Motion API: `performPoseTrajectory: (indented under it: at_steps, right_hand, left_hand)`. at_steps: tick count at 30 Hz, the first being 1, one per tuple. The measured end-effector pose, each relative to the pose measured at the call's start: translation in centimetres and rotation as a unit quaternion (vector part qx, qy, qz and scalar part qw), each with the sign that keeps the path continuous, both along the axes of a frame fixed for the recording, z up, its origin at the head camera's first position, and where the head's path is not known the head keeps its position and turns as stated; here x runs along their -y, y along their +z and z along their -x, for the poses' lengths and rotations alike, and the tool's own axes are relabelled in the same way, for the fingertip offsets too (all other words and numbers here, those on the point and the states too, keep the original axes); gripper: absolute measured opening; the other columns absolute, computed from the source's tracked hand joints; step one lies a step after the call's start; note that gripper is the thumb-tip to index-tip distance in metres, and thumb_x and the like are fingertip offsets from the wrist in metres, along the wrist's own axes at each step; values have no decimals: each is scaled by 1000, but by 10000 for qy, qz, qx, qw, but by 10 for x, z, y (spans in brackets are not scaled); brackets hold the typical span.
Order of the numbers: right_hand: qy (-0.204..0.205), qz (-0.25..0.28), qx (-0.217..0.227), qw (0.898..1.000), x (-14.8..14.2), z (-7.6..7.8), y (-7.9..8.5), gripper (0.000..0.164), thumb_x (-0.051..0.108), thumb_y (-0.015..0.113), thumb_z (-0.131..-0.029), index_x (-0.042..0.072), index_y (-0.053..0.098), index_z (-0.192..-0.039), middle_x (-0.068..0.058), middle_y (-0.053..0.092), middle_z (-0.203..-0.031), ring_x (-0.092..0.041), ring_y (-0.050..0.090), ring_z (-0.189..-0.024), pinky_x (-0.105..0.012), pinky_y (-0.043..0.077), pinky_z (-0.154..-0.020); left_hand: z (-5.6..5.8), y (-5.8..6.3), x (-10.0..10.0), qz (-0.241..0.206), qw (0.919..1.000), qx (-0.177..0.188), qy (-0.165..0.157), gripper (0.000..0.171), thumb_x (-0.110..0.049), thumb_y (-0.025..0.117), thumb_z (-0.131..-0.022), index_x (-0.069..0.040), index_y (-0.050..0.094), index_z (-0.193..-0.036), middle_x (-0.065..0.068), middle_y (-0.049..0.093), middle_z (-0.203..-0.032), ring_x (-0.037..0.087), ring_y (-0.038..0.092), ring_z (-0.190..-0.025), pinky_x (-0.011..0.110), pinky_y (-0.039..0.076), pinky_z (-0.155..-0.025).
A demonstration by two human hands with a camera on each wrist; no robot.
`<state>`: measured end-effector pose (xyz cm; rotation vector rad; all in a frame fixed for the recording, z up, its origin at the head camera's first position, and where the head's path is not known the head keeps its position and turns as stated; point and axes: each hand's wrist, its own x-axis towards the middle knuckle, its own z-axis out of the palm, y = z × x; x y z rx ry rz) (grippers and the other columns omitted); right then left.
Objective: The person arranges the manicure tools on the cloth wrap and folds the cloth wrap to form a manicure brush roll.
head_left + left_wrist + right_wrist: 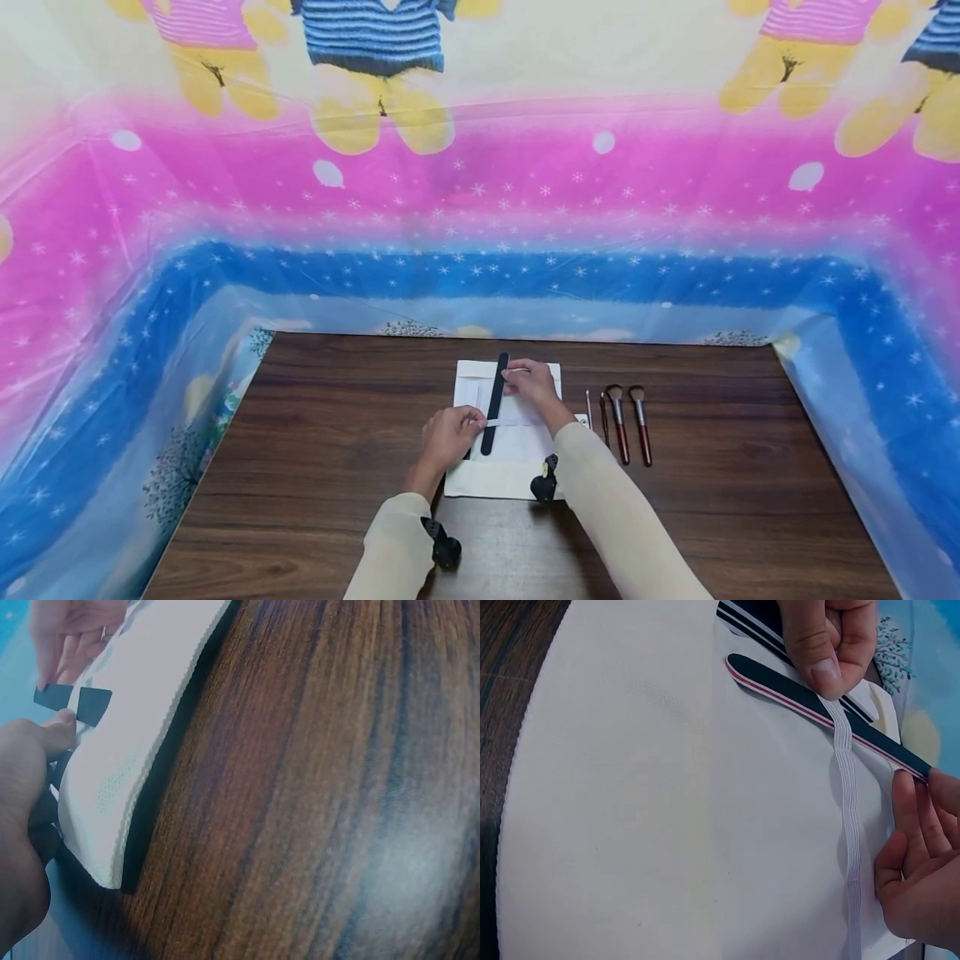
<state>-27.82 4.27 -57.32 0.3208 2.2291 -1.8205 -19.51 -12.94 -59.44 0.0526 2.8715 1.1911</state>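
A black nail file with a pink-and-white edge lies slantwise over an opened white fabric case. My right hand pinches the file near its far end between thumb and fingers. A white elastic band crosses over the file, whose rounded near end sticks out on the near side. Thumb and finger of my left hand pinch this band just left of the file, as the right wrist view shows. Beneath the left hand lies another dark-and-white striped file, partly hidden.
Right of the case lie two makeup brushes with brown handles and two thinner tools. A small white item shows partly behind the right sleeve. The brown wooden table meets a printed cloth at its back and sides.
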Motion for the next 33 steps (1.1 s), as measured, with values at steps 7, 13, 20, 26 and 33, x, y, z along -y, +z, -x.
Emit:
performPoseTrajectory:
  at_steps: [7,13,20,26,33]
  right_hand:
    - [557,-275,-143,9980,-8,-1,2,23,10,67,-96,-6,69,-113,-9,77,-83,-3,65,-66,-19,47,-70]
    - [1208,-628,-23,9907,-15,2,1,19,11,68,-95,-4,68,-108,-2,76,-74,-3,67,-67,-19,47,-74]
    - [1965,-903,-6,9763,-20,4,6,11,12,65,-97,1,66,-99,0,74,-75,-4,67,-68,-22,49,-79]
    - [2771,-1438,-164,9499,-17,5,10,12,14,69,-94,3,70,-93,-1,69,-76,-10,64,-72,-25,49,-75]
    - [3219,-1474,-203,9350,-19,9,8,12,17,73,-91,6,73,-88,-3,70,-79,-13,62,-74,-28,51,-74]
  left_hand:
    - [0,-1,1,3,10000,17,-12,10,-27,70,-95,-23,75,-87,-10,44,-57,10,43,-54,29,32,-61]
    - [1,-1,1,61,9999,117,15,11,-28,70,-96,-24,76,-88,-9,44,-57,11,43,-55,29,33,-63]
    - [1,-1,1,75,9999,104,-8,11,-28,69,-96,-24,76,-88,-10,43,-57,9,41,-54,28,32,-60]
    - [1,1,1,38,10000,88,16,11,-28,70,-96,-23,75,-88,-9,41,-57,11,40,-54,29,31,-60]
    - [1,1,0,83,9999,114,25,11,-29,69,-96,-23,76,-89,-9,41,-58,11,40,-54,29,31,-60]
